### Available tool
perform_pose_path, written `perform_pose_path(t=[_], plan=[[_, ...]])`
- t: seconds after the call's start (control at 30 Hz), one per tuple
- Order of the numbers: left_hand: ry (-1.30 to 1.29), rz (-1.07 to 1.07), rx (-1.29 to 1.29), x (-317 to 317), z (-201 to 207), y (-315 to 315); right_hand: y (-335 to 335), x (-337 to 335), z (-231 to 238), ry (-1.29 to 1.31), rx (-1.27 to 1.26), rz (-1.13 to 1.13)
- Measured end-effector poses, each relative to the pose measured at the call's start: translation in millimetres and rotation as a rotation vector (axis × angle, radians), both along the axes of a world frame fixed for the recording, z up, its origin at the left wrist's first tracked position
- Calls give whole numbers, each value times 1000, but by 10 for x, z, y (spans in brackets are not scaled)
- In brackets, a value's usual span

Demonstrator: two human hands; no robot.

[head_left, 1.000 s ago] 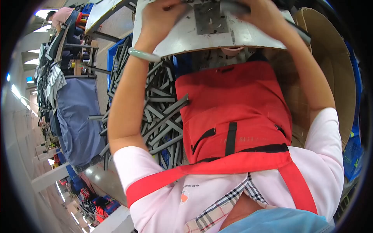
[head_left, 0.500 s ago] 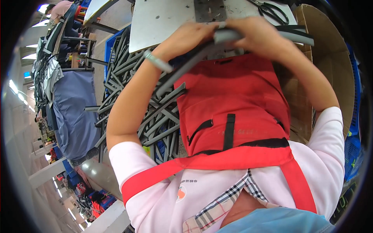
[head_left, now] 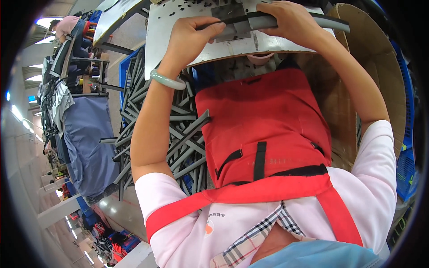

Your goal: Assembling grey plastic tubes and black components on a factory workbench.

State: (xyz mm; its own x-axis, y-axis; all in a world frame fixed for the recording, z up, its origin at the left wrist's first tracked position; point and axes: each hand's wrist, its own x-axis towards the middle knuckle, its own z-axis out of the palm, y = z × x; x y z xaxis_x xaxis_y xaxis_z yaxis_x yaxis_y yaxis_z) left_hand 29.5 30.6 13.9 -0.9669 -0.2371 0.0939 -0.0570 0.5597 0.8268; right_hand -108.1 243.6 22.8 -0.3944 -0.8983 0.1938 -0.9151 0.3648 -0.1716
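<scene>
Both my hands are over the white tabletop [head_left: 174, 56], at a grey strip with black edging [head_left: 330, 22]. My right hand [head_left: 292, 22] is wrapped round the strip, whose far end sticks out to the right past the wrist. My left hand [head_left: 190, 40] is closed, thumb and fingers pinching the left end of the grey and black material. A seam or overlap shows between the hands, and I cannot tell whether it is one piece or two. Beneath them lies a dark metal plate [head_left: 228, 12] set on the table.
Many similar strips [head_left: 187, 134] are heaped at my left, by a blue crate [head_left: 123, 71]. Small black scraps [head_left: 183, 8] lie on the tabletop. A cardboard box [head_left: 380, 67] stands at my right beside blue crates [head_left: 405, 174]. A red apron [head_left: 263, 111] covers my lap. Another person [head_left: 67, 27] works far left.
The long strip that slanted down from my hands toward the left heap is no longer there. My left hand has moved left and the hands are farther apart. More of the table shows.
</scene>
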Motion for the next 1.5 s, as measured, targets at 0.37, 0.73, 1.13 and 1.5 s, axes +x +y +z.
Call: perform_pose_path(t=[0.37, 0.73, 1.13, 1.5], plan=[[-53, 89, 73, -212, -90, -271, -173, -307, -204, 78, -498, 375], [-4, 91, 87, -216, -69, -302, -306, -255, 5, -5, -42, 2], [125, 201, 40, -147, -213, -731, -132, -160, 114, -180, -145, -178], [0, -158, 275, -195, -444, 315, -401, 1093, -996, 96, 48, 517]])
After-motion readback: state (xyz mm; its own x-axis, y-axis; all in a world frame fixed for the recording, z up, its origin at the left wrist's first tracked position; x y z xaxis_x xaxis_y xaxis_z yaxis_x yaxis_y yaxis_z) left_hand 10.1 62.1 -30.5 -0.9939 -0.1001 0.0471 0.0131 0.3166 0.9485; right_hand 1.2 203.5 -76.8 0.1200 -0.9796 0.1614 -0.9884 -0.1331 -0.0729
